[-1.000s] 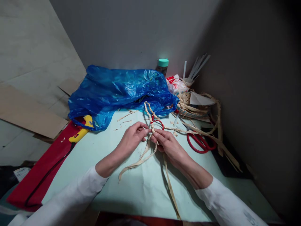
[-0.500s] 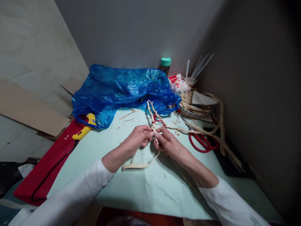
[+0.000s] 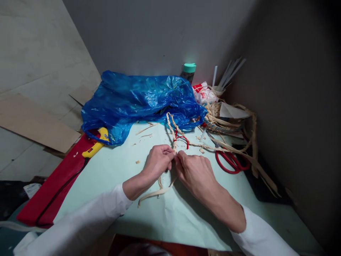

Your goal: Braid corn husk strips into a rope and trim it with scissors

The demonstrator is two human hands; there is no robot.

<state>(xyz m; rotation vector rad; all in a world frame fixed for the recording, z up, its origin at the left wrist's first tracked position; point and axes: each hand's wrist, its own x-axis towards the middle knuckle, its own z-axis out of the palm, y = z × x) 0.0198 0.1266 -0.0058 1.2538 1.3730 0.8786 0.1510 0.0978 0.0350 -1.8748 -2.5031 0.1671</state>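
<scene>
Over the middle of the table, my left hand (image 3: 160, 157) pinches a pale braided fiber cord (image 3: 174, 137) near its lower end. My right hand (image 3: 194, 169) is closed beside it, its fingertips on the same cord; they are partly hidden behind its knuckles. Beyond my hands the cord loops up and runs off to the right. Tied round it is a red string (image 3: 183, 138) whose loose end curves rightward. A flat loose fiber strip (image 3: 154, 193) hangs below my hands toward me.
A blue plastic bag (image 3: 141, 103) lies at the back. Yellow glue gun (image 3: 94, 147) at left, with a black cable over a red board (image 3: 50, 181). Red-handled scissors (image 3: 230, 163) and a woven basket (image 3: 223, 124) with fiber strips at right. A green-capped jar (image 3: 189, 69) stands behind.
My right hand has rolled over so its knuckles now face up, and it has come slightly nearer. The loose strip below has swung and bent downward. My left hand keeps its pinch.
</scene>
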